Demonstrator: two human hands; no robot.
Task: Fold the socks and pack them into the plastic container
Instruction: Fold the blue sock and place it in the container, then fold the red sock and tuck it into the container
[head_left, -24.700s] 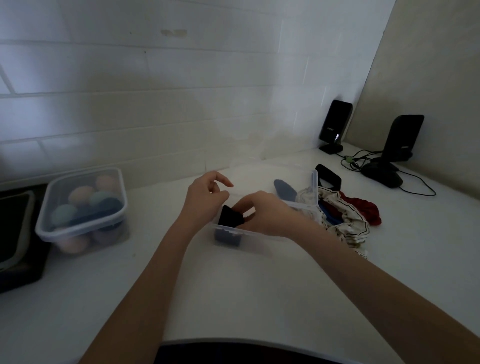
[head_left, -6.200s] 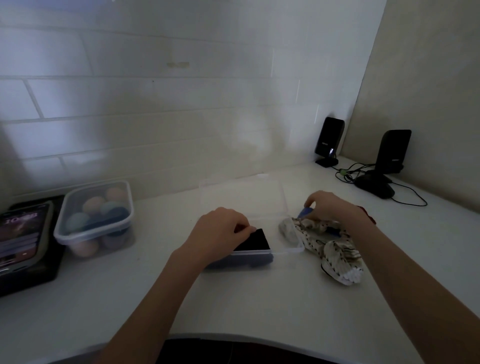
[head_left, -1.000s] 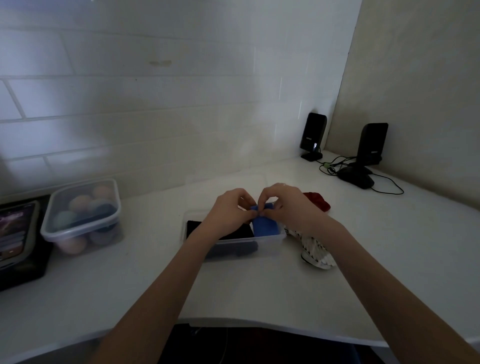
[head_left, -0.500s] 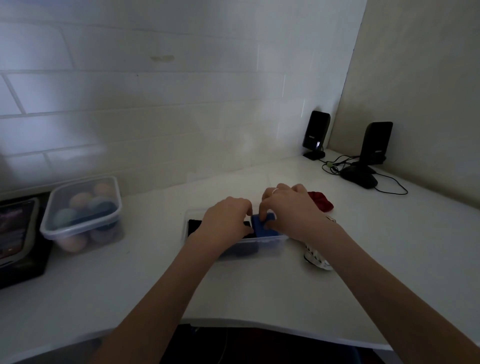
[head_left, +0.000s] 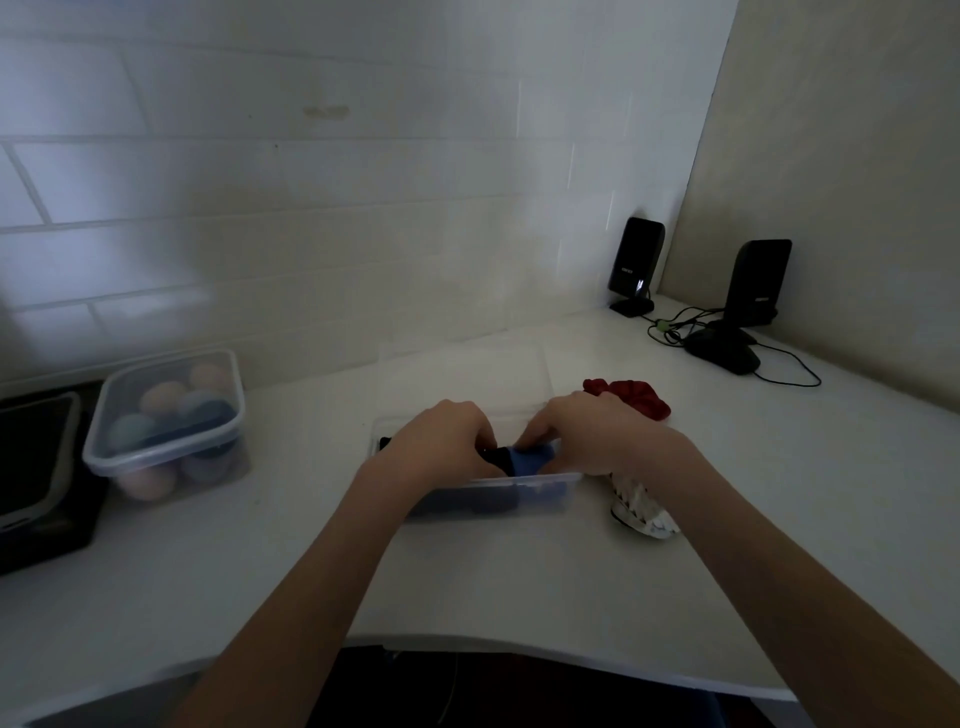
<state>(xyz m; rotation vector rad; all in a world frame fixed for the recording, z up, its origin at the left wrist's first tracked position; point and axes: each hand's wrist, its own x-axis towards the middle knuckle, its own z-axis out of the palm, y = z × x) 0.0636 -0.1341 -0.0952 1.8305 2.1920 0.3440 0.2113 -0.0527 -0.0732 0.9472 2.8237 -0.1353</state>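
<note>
Container: the clear plastic container (head_left: 545, 493) sits on the white desk (head_left: 519, 582) in front of the person, open at the top, its long axis running left to right across the view.
Lid: a clear lid (head_left: 467, 364) lies flat on the desk just behind the container.
Blue sock: a folded blue sock (head_left: 530, 460) sits in the right half of the container, pressed between the two hands; which way its long axis runs cannot be told under the fingers.
Dark sock: a black folded sock (head_left: 387, 443) shows at the left end of the container, mostly hidden by the left hand.
Left hand: the left hand (head_left: 441, 441) reaches into the container, knuckles up, fingers curled down onto the socks at the blue sock's left edge; its grip is narrow and on fabric.
Right hand: the right hand (head_left: 587, 436) comes in from the right, fingers bent down and pinching the blue sock's right side.
Patterned sock: a white patterned sock (head_left: 641, 512) lies on the desk just right of the container, partly under the right wrist.
Red sock: a red sock (head_left: 631, 395) lies bunched on the desk behind the right hand.
Second box: a lidded box of pastel balls (head_left: 166, 421) stands well to the left.
Speakers: two black speakers (head_left: 636, 265) with cables stand in the far right corner.
</note>
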